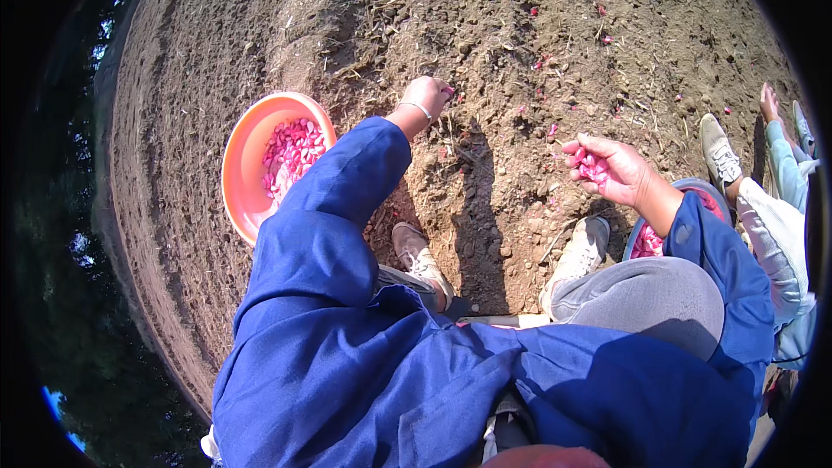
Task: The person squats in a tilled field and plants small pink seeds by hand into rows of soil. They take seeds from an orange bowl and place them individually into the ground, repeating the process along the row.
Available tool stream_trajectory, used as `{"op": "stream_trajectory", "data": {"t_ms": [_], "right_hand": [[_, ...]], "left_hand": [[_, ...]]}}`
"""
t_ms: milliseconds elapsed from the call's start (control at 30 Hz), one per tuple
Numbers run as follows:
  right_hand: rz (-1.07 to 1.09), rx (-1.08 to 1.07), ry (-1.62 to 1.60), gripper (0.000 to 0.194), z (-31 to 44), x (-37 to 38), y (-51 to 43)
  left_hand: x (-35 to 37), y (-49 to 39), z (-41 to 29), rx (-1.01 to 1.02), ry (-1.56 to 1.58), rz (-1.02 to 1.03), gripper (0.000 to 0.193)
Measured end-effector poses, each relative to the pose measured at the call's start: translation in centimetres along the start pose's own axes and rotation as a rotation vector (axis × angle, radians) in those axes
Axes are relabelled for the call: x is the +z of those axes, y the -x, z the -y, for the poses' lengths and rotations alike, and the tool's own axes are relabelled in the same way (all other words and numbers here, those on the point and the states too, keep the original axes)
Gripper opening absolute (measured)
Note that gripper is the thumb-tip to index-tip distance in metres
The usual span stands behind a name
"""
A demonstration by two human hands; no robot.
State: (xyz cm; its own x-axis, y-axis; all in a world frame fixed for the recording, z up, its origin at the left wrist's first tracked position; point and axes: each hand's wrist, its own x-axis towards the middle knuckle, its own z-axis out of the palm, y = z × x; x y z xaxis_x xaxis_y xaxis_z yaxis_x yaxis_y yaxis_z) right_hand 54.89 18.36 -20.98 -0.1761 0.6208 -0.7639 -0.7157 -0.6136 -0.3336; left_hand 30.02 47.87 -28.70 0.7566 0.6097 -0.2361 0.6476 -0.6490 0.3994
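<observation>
My left hand (424,96), with a thin bracelet at the wrist, is low over a soil furrow and pinches a pink-coated garlic clove (447,91). Palm up, my right hand (614,169) holds several pink cloves (591,168) in its curled fingers above the ground. An orange plastic basin (242,162) on the soil beside my left arm contains many pink cloves (296,149); my sleeve hides part of it. Under my right forearm is a bluish-grey basin (629,248), also with pink cloves (648,240), partly covered by my arm and knee.
Tilled soil (403,6) with furrows and straw bits spreads ahead. Pink cloves (607,40) lie scattered in rows ahead and to the right. My shoes (416,253) straddle a furrow. At the right edge, another person's hand (769,103) and shoe (720,153) are close by.
</observation>
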Motion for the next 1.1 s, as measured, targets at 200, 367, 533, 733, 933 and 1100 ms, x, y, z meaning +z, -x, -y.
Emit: {"op": "stream_trajectory", "data": {"t_ms": [200,367,533,733,933,1100], "right_hand": [[0.129,0.029,-0.182,0.032,-2.7,-2.2,-4.4],[0.178,-0.036,-0.273,0.034,-1.0,-2.3,-5.9],[0.202,-0.075,-0.335,0.042,0.6,-2.3,-7.7],[0.291,-0.069,-0.369,0.044,0.6,-1.7,-8.3],[0.286,-0.061,-0.372,0.041,0.1,-1.1,-8.8],[0.272,-0.079,-0.386,0.047,0.2,-1.6,-8.6]], "left_hand": [[2.9,-8.4,0.6,-0.127,-0.339,0.05,0.021],[4.6,-11.2,-0.4,-0.028,-0.474,0.147,0.021],[3.7,-11.8,-1.0,-0.143,-0.415,0.168,0.022],[1.4,-4.9,-8.8,0.245,0.197,-0.036,0.018],[2.0,-1.1,-13.4,0.31,0.446,0.185,0.015],[3.1,-3.2,-10.4,0.043,0.757,0.151,0.014]]}}
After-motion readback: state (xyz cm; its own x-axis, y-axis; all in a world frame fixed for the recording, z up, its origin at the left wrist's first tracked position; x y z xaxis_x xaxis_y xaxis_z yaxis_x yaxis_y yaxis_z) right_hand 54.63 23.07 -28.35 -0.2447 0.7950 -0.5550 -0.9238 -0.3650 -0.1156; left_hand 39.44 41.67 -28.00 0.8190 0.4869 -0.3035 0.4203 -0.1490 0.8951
